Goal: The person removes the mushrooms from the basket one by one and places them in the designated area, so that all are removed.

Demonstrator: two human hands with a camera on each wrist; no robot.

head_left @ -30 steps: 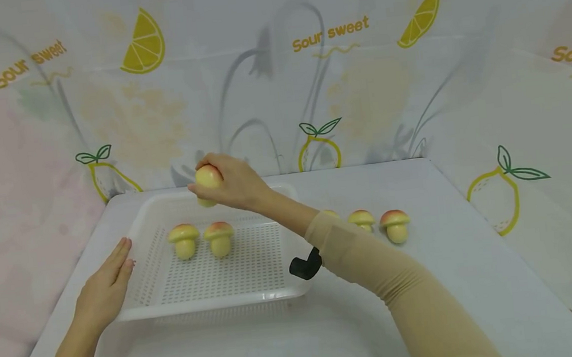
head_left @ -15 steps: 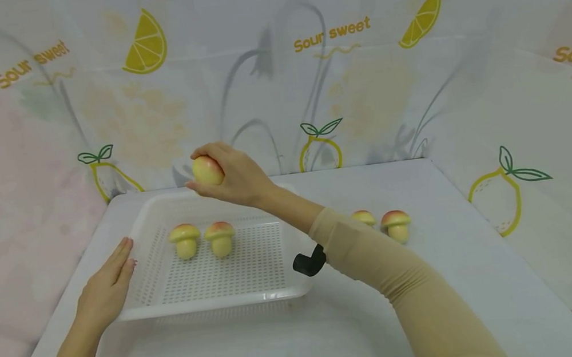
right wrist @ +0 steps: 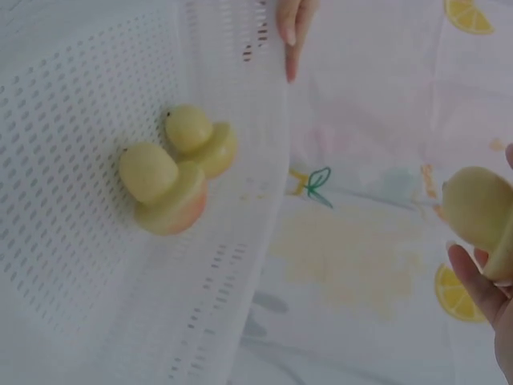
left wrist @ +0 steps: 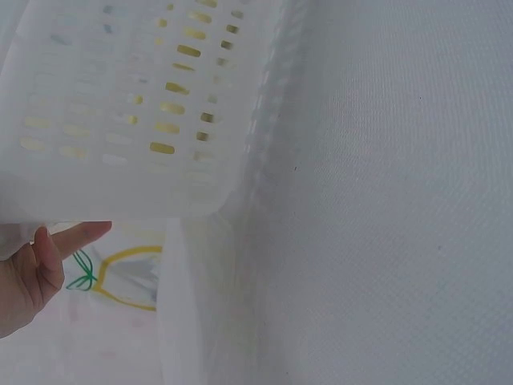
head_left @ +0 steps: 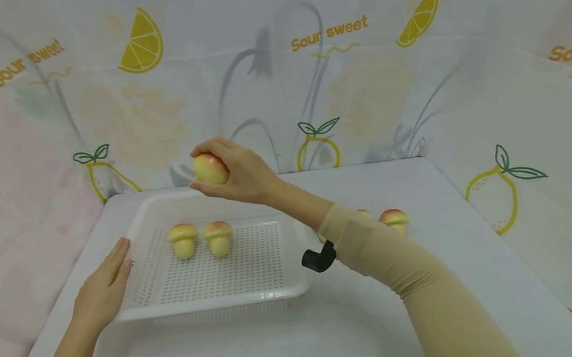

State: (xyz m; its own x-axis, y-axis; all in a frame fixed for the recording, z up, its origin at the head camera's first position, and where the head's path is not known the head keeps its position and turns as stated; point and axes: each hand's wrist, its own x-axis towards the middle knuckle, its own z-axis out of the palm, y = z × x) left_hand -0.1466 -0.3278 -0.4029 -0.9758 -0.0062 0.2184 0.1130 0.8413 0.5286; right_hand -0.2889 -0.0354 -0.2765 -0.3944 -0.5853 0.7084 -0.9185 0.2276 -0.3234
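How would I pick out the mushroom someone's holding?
Find the white basket on the table. In the head view, the right hand overlaps its far rim, gripping a yellow mushroom with a reddish tinge. Unlike the two mushrooms inside, this one is held in the air.

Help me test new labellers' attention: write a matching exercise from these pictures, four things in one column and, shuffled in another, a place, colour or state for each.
Column one
1. Left hand
2. Right hand
3. Right sleeve
4. Leftmost mushroom-shaped piece

Column two
A. Beige
B. Inside the white basket
C. Gripping a yellow-and-pink piece
D. At the basket's left edge, fingers extended

Right pairs: 1-D, 2-C, 3-A, 4-B.
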